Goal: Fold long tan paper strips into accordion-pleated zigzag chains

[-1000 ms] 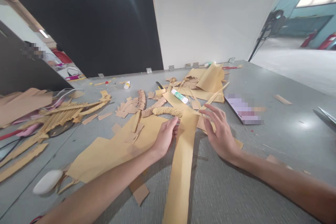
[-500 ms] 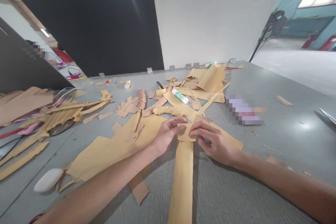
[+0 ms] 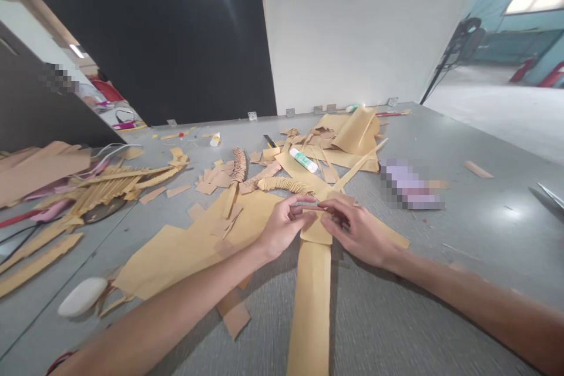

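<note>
A small tan paper piece (image 3: 318,231) is pinched at its far edge between my two hands. My left hand (image 3: 285,224) grips its left side, thumb on the near face and fingers behind. My right hand (image 3: 355,229) holds the upper right corner in the same way. Below the piece, a long tan paper strip (image 3: 309,305) runs toward me along the table. Just beyond my hands lie a pleated paper strip (image 3: 286,187) and a glue stick (image 3: 303,160). Left of my left hand spreads a large tan paper sheet (image 3: 163,258).
Paper scraps (image 3: 215,178) and a second pleated strip (image 3: 239,165) lie mid-table. A white mouse-shaped object (image 3: 82,296) sits at left. A blurred purple item (image 3: 409,184) and metal scissors-like blades (image 3: 550,194) are at right. Upright black (image 3: 176,35) and white panels (image 3: 352,29) border the back.
My fingers have shifted along the far edge of the small paper piece, my right fingertips moving up over it. The piece and the long strip sit slightly further right in view.
</note>
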A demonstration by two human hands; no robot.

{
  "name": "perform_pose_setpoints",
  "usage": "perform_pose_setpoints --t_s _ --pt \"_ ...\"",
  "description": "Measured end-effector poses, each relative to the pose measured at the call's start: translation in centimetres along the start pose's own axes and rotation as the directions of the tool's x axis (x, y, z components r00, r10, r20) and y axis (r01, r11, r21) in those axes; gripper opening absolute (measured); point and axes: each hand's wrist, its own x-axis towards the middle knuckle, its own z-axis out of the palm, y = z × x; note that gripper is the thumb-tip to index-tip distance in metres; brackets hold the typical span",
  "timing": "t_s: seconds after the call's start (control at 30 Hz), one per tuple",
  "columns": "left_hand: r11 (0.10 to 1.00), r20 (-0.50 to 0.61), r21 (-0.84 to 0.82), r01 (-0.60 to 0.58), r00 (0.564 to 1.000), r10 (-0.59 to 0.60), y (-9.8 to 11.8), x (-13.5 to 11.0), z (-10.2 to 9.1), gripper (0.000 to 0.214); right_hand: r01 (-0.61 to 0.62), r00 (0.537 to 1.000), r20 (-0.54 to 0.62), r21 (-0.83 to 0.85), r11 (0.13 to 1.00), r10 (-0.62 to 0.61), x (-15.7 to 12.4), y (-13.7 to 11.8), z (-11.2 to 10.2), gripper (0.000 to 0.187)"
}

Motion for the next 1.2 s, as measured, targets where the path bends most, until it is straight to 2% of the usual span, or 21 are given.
perform_pose_setpoints --t_s 0.13,0.23,0.3,0.4,0.47,0.6,0.67,0.77,0.97,1.2 --pt "0.999 -0.021 0.048 -0.012 1.0 0.013 -0.2 0.0 -0.1 0.038 -0.047 0.998 -0.042 0.1 0.994 0.051 0.3 0.6 0.0 0.02" --pt "0.996 -0.039 0.087 0.027 0.999 -0.024 -0.3 0.0 -0.3 0.043 -0.074 0.995 -0.062 0.164 0.984 0.085 0.4 1.1 0.0 0.02" --pt "0.995 -0.012 0.083 0.052 0.999 -0.051 -0.3 0.0 -0.3 0.045 -0.086 0.99 -0.091 0.189 0.978 0.105 0.4 1.3 -0.1 0.021" --pt "0.996 0.026 0.083 0.033 0.999 -0.036 -0.2 -0.1 -0.1 0.033 -0.095 0.984 -0.125 0.213 0.972 0.124 0.3 1.4 -0.1 0.022" --pt "0.996 0.032 0.085 0.004 0.999 -0.007 -0.1 -0.2 0.0 0.027 -0.107 0.987 -0.091 0.236 0.966 0.132 0.3 1.3 -0.2 0.024" --pt "0.999 0.044 0.05 -0.006 0.999 0.004 -0.1 -0.4 0.1 0.027 -0.191 0.981 0.022 0.329 0.925 0.194 0.2 1.3 -0.2 0.029" --pt "0.999 0.036 0.051 -0.003 0.999 0.002 -0.2 -0.4 0.1 0.028 -0.204 0.978 0.039 0.36 0.91 0.204 0.2 1.4 -0.2 0.028" --pt "0.998 0.031 0.067 -0.008 1.0 0.006 -0.4 -0.4 0.0 0.028 -0.18 0.983 0.036 0.36 0.915 0.179 0.2 1.4 -0.3 0.026" --pt "0.995 0.052 0.101 -0.01 0.999 0.005 -0.1 -0.3 0.0 0.024 -0.113 0.992 -0.029 0.259 0.959 0.124 0.4 1.4 -0.4 0.022" --pt "0.99 0.03 0.129 -0.049 0.998 0.046 0.4 -0.3 0.4 0.027 -0.102 0.994 -0.014 0.262 0.96 0.11 0.4 1.4 -0.4 0.021"
